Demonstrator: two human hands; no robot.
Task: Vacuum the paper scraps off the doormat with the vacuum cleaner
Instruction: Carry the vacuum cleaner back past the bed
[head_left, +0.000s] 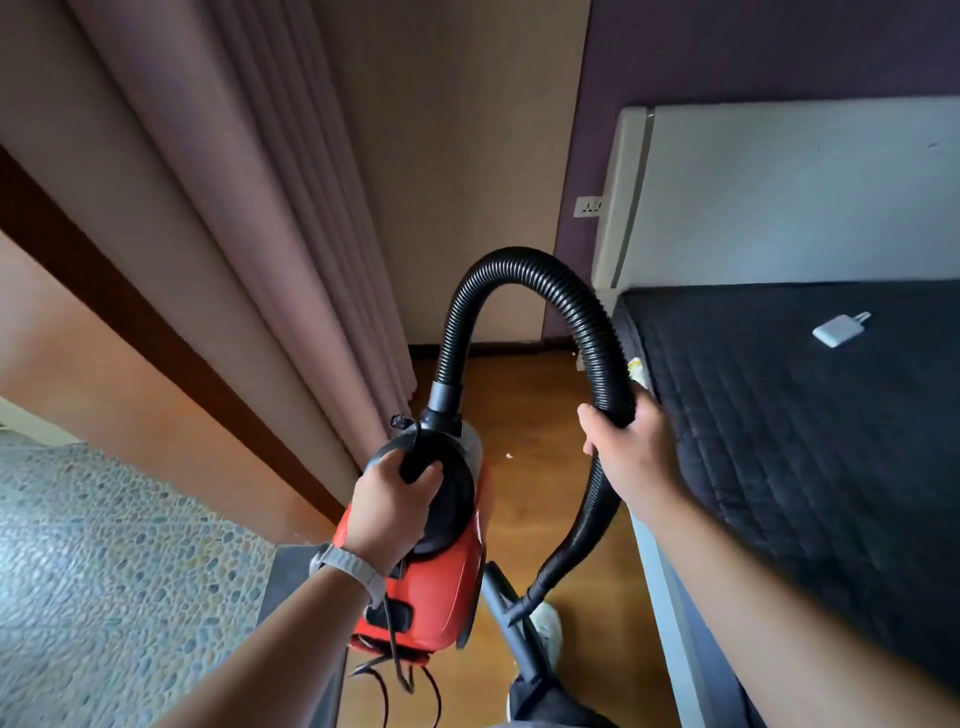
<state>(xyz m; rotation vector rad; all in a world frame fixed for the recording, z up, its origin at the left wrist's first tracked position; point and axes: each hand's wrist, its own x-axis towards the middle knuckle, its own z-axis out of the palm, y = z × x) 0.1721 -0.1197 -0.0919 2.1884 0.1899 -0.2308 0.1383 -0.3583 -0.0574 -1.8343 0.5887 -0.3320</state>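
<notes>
Left hand (396, 499) clamped on red vacuum (441, 561) handle; right hand (626, 447), 2 o'clock, gripping black hose (519, 265).

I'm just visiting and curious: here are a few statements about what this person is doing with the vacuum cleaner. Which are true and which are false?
1. The left hand holds the red vacuum cleaner by its black handle. True.
2. The right hand is resting on the mattress. False: it has a grip on the black ribbed hose.
3. The hose arches up above both hands. True.
4. A doormat covered in paper scraps lies in plain view. False: no doormat shows; only one tiny pale speck lies on the wooden floor.
5. A small white object lies on the mattress. True.
</notes>
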